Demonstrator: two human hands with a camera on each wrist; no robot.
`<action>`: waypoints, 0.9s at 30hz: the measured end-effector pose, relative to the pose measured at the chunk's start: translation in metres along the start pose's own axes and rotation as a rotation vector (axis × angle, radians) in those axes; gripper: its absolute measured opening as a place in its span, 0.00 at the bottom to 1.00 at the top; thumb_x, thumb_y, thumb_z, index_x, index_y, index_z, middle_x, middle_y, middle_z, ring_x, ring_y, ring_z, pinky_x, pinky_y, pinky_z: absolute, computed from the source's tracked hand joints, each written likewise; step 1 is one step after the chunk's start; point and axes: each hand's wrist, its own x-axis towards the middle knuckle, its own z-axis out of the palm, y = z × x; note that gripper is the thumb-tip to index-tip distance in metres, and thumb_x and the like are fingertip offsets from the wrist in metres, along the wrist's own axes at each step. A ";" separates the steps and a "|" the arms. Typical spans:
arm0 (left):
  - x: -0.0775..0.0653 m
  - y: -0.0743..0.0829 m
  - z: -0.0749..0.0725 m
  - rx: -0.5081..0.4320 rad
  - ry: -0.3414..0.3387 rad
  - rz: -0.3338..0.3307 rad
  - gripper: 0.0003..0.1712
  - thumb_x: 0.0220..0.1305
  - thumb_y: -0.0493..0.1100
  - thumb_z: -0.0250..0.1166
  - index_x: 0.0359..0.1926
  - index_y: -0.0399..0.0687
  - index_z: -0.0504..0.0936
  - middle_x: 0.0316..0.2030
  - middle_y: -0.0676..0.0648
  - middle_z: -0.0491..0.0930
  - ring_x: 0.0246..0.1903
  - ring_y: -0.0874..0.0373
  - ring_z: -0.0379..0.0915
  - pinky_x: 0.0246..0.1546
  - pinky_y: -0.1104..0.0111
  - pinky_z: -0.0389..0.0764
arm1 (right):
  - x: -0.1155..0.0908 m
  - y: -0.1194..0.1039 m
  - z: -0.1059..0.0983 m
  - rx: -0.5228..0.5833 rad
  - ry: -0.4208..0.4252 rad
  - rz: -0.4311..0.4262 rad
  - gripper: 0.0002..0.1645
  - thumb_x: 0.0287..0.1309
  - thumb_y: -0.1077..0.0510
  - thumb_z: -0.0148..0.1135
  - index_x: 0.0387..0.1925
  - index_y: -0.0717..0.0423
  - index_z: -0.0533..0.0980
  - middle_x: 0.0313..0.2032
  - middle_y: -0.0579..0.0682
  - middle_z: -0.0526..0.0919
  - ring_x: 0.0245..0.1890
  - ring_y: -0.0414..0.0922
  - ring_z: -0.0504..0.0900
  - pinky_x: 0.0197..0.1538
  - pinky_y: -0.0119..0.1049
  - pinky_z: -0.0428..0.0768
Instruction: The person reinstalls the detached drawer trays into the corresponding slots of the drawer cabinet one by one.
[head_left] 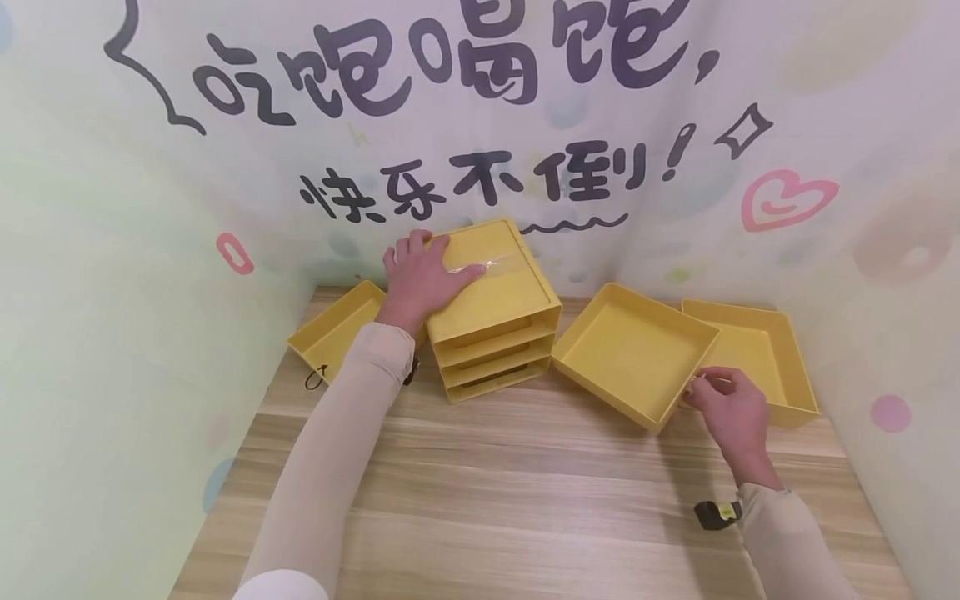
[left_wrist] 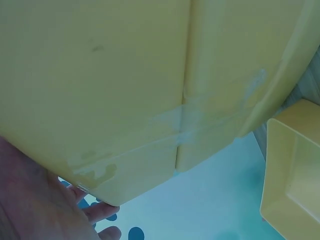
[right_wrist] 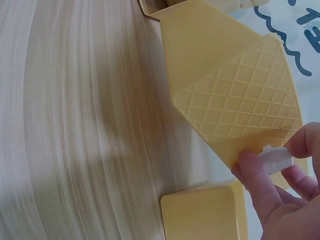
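Observation:
A yellow cabinet (head_left: 491,312) with open drawer slots stands near the back wall, clear tape across its top. My left hand (head_left: 422,279) rests on its top left edge, fingers spread and thumb across the top. In the left wrist view, fingertips (left_wrist: 102,212) show past the edge of the taped cabinet side (left_wrist: 125,100). My right hand (head_left: 733,412) pinches a small white handle (right_wrist: 276,160) on a yellow drawer (head_left: 637,354). This drawer is tilted beside the cabinet, and its underside or front bears a raised diamond pattern in the right wrist view.
A second yellow drawer (head_left: 750,354) lies at the right, partly behind the held one. Another drawer (head_left: 337,329) sits left of the cabinet, partly covered by my left arm. All stand on a wood-grain table (head_left: 525,492) between printed walls (head_left: 862,275).

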 end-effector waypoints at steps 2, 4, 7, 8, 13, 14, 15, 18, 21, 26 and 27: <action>0.001 0.001 0.000 0.007 0.008 -0.008 0.55 0.57 0.84 0.51 0.75 0.55 0.65 0.72 0.41 0.59 0.69 0.41 0.53 0.71 0.43 0.50 | -0.002 0.001 -0.002 0.002 -0.004 0.003 0.22 0.65 0.50 0.58 0.54 0.59 0.76 0.51 0.64 0.85 0.27 0.28 0.86 0.33 0.19 0.79; 0.001 0.001 0.001 0.014 0.016 -0.015 0.55 0.57 0.84 0.51 0.74 0.54 0.67 0.71 0.41 0.60 0.67 0.40 0.54 0.70 0.43 0.52 | -0.003 0.002 -0.003 0.006 0.004 0.006 0.21 0.65 0.50 0.59 0.53 0.58 0.77 0.46 0.56 0.87 0.26 0.28 0.86 0.33 0.19 0.79; 0.001 0.003 0.001 0.023 0.028 -0.023 0.55 0.56 0.85 0.51 0.72 0.53 0.69 0.69 0.40 0.62 0.66 0.39 0.55 0.68 0.43 0.54 | -0.005 0.003 -0.005 0.042 0.006 0.010 0.18 0.65 0.51 0.59 0.51 0.57 0.77 0.35 0.42 0.87 0.26 0.29 0.87 0.34 0.19 0.79; 0.001 0.004 0.000 0.027 0.028 -0.027 0.55 0.56 0.85 0.51 0.72 0.53 0.69 0.69 0.40 0.62 0.65 0.39 0.55 0.68 0.43 0.55 | -0.005 0.003 -0.005 0.056 0.006 0.014 0.17 0.64 0.51 0.59 0.50 0.57 0.77 0.32 0.37 0.85 0.25 0.30 0.87 0.34 0.19 0.80; 0.000 0.008 -0.001 0.041 0.029 -0.052 0.56 0.54 0.86 0.52 0.70 0.51 0.71 0.65 0.38 0.64 0.63 0.38 0.56 0.64 0.43 0.59 | -0.009 0.004 -0.007 0.095 -0.005 0.019 0.16 0.65 0.52 0.59 0.49 0.57 0.77 0.27 0.29 0.81 0.25 0.31 0.88 0.34 0.20 0.81; -0.001 0.009 -0.001 0.048 0.030 -0.060 0.56 0.54 0.86 0.52 0.69 0.51 0.71 0.65 0.38 0.64 0.63 0.38 0.56 0.63 0.44 0.60 | -0.009 0.004 -0.007 0.102 -0.006 0.020 0.16 0.65 0.53 0.59 0.48 0.58 0.77 0.27 0.29 0.81 0.24 0.31 0.88 0.34 0.21 0.82; -0.001 0.009 -0.001 0.049 0.035 -0.065 0.56 0.53 0.86 0.52 0.68 0.51 0.72 0.64 0.38 0.64 0.62 0.37 0.57 0.62 0.43 0.61 | -0.010 0.004 -0.006 0.114 -0.009 0.022 0.15 0.65 0.53 0.59 0.48 0.58 0.77 0.26 0.29 0.81 0.25 0.31 0.88 0.34 0.21 0.82; -0.001 0.010 -0.002 0.065 0.042 -0.082 0.57 0.52 0.87 0.51 0.67 0.51 0.73 0.63 0.37 0.65 0.61 0.37 0.57 0.60 0.44 0.63 | -0.012 0.004 -0.005 0.143 -0.016 0.024 0.14 0.64 0.55 0.59 0.48 0.58 0.77 0.25 0.28 0.82 0.24 0.32 0.88 0.35 0.22 0.83; -0.001 0.010 -0.001 0.073 0.054 -0.089 0.58 0.51 0.89 0.51 0.66 0.51 0.73 0.61 0.36 0.66 0.60 0.37 0.58 0.59 0.43 0.64 | -0.014 0.005 -0.003 0.158 -0.029 0.022 0.13 0.65 0.55 0.58 0.47 0.57 0.77 0.25 0.27 0.82 0.25 0.35 0.89 0.36 0.21 0.83; -0.001 0.010 0.000 0.081 0.065 -0.100 0.60 0.49 0.90 0.50 0.64 0.48 0.74 0.59 0.34 0.67 0.60 0.36 0.59 0.57 0.43 0.66 | -0.018 0.006 0.001 0.147 -0.048 0.020 0.14 0.65 0.55 0.59 0.49 0.56 0.77 0.26 0.27 0.82 0.26 0.35 0.90 0.36 0.19 0.81; -0.002 0.010 0.000 0.079 0.068 -0.102 0.60 0.49 0.90 0.50 0.64 0.48 0.75 0.59 0.34 0.67 0.59 0.36 0.59 0.57 0.43 0.66 | -0.018 0.007 0.002 0.145 -0.049 0.018 0.14 0.64 0.55 0.59 0.49 0.57 0.77 0.26 0.27 0.82 0.26 0.35 0.90 0.36 0.19 0.81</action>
